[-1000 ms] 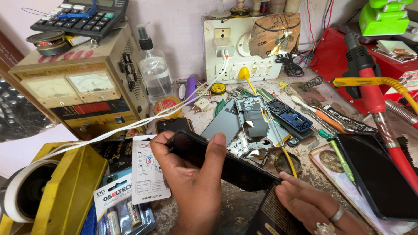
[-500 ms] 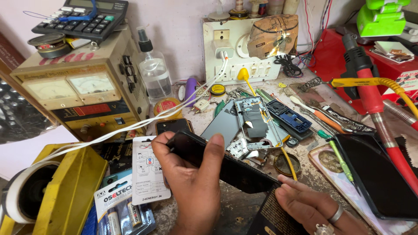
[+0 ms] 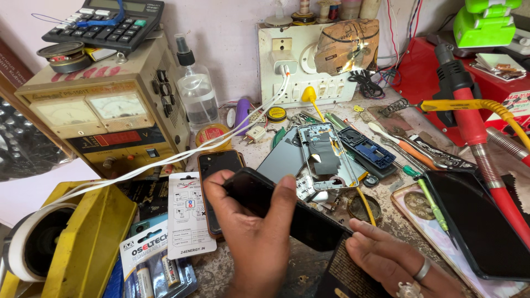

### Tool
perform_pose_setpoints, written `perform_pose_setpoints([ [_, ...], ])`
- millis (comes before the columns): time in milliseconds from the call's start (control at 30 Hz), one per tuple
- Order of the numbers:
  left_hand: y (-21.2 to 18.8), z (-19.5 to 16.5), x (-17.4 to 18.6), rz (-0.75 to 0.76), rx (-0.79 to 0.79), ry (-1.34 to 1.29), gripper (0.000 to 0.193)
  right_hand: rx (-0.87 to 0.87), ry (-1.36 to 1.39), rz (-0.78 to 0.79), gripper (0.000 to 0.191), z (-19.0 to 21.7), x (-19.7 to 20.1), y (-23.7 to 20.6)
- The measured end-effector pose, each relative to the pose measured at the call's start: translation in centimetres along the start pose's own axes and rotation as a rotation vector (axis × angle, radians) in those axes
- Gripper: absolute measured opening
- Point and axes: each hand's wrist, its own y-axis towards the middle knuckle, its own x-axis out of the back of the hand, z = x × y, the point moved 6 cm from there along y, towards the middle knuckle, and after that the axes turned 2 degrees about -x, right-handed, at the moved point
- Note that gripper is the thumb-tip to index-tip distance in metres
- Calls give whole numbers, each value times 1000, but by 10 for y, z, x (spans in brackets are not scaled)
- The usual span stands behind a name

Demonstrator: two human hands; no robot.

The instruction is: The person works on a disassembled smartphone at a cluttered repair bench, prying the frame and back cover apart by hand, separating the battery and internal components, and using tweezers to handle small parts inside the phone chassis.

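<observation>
My left hand (image 3: 256, 232) grips a black phone (image 3: 309, 221), thumb over its top face and fingers curled round its left end. The phone lies tilted, its left end higher than its right, low over the cluttered bench. My right hand (image 3: 392, 259), with rings on two fingers, lies flat on a dark box (image 3: 345, 276) at the bottom edge. Its fingertips reach the phone's lower right end; I cannot tell whether they touch it.
An opened phone frame (image 3: 323, 157) and loose parts lie just beyond the phone. A beige power supply (image 3: 105, 121) with a calculator (image 3: 107, 22) stands at left, a spray bottle (image 3: 196, 94) and a wall socket board (image 3: 309, 66) behind. Another dark phone (image 3: 480, 226), a red soldering tool (image 3: 475, 127) and screwdrivers are at right; battery packs (image 3: 160, 265) at lower left.
My left hand and the phone have barely shifted. My right hand has slid a little toward the phone's lower end.
</observation>
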Motion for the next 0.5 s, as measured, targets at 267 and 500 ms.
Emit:
perform_pose_setpoints([
  [267, -8, 7, -8, 45, 45, -11, 59, -539, 754, 136, 37, -33, -13, 6],
  [500, 9, 2, -1, -44, 85, 32, 55, 14, 21, -3, 35, 11, 33, 48],
])
